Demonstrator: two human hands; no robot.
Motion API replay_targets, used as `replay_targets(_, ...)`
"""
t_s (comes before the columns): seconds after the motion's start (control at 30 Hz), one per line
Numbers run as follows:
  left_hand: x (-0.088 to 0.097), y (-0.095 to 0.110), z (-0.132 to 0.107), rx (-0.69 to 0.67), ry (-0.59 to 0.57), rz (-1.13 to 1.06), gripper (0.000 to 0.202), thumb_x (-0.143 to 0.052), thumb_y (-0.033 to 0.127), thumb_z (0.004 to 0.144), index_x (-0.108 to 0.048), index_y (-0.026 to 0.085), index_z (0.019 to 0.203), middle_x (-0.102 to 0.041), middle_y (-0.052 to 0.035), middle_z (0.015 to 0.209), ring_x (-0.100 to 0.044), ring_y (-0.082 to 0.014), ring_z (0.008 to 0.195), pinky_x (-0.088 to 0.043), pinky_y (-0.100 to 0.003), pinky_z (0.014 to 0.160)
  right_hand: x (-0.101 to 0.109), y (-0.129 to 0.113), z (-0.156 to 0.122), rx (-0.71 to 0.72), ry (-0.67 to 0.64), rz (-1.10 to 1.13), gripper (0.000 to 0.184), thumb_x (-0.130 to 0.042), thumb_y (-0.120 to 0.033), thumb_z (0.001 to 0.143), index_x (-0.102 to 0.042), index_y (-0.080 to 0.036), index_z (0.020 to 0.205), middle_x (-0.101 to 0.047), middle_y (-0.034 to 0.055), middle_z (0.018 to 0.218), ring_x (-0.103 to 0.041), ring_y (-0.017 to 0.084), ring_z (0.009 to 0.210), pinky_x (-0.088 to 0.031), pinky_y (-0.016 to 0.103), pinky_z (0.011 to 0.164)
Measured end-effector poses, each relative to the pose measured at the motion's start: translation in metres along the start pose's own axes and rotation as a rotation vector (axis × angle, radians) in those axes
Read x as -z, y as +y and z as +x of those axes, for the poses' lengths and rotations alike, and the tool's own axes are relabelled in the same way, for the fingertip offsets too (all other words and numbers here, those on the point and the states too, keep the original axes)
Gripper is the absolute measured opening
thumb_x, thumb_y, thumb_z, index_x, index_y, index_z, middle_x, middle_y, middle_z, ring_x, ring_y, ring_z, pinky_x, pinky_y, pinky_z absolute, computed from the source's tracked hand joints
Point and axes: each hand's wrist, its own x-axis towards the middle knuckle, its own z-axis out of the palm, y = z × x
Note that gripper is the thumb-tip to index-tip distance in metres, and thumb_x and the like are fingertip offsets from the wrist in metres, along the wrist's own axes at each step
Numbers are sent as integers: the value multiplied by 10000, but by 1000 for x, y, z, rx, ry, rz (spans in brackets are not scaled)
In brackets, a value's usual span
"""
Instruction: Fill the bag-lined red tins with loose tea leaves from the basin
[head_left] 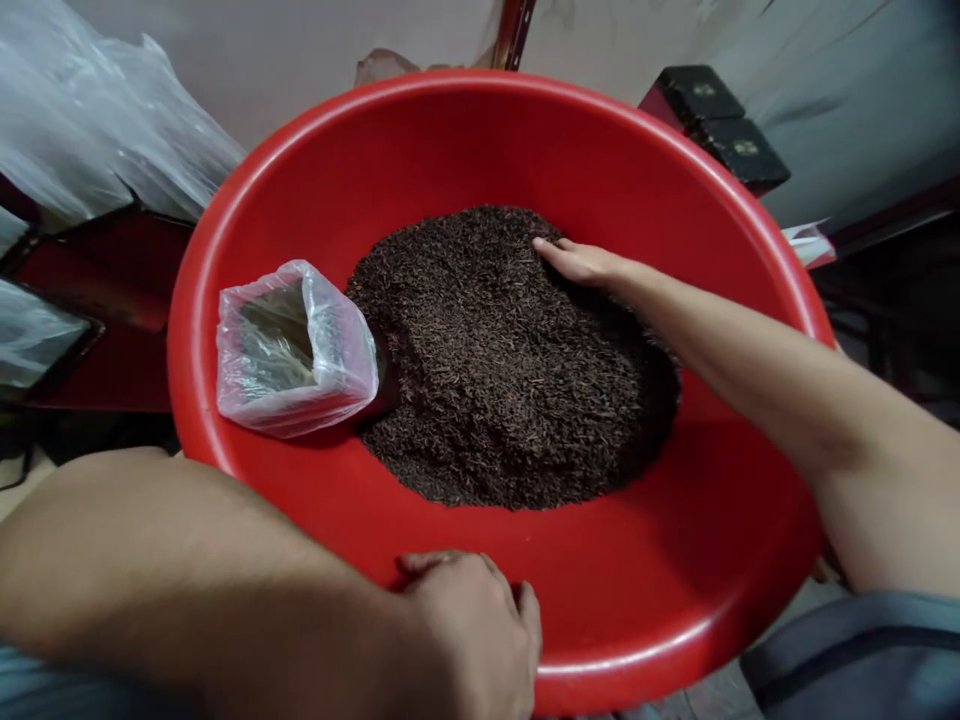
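Note:
A heap of dark, loose dried leaves (502, 370), looking like tea, fills the middle of a big red plastic tub (480, 130). My right hand (585, 262) reaches into the heap's far right side. Its thumb is stretched out on the surface, while the other fingers are sunk in the leaves and hidden. At the near rim, my left hand (476, 625) is curled over the tub's edge, fingers bent. A box-shaped container lined with a clear plastic bag (337, 350) leans in the tub's left side, its mouth open and tilted toward me.
Plastic-covered boxes (97, 130) stand at the left, outside the tub. Two dark square tins (724, 125) are behind it on the right, near a pale wall (615, 40). A red metal post (514, 35) rises behind the far rim.

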Motion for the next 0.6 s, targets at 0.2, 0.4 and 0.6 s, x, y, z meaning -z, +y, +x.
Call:
replay_targets(0.2, 16, -12, -12, -48, -35, -120, 612, -628, 51, 801, -695, 214, 1387, -773, -146, 921, -718, -302, 773, -423, -373, 544, -6, 1, 2, -35, -33, 103, 951, -285, -819, 974, -472, -124, 1595, -414, 161, 1656, -409, 354, 1524, -313, 476, 1272)
replay_targets(0.4, 12, -20, -20, -173, 68, -53, 721, -705, 80, 759, -610, 135, 1471, -781, -149, 950, -728, -310, 768, -409, -377, 497, -9, 10, 4, -8, -173, 336, 927, -385, -925, 853, -678, -248, 1415, -717, 105, 1353, -679, 386, 1230, -536, 541, 1072)
replay_targets(0.6, -11, 8, 4, 64, 12, -13, 691, -593, 59, 885, -555, 295, 1533, -792, -160, 928, -765, -364, 786, -537, -403, 527, -10, 5, 0, -72, -300, 446, 903, -421, -897, 856, -651, -241, 1432, -742, 124, 1302, -724, 369, 1146, -554, 549, 1032)
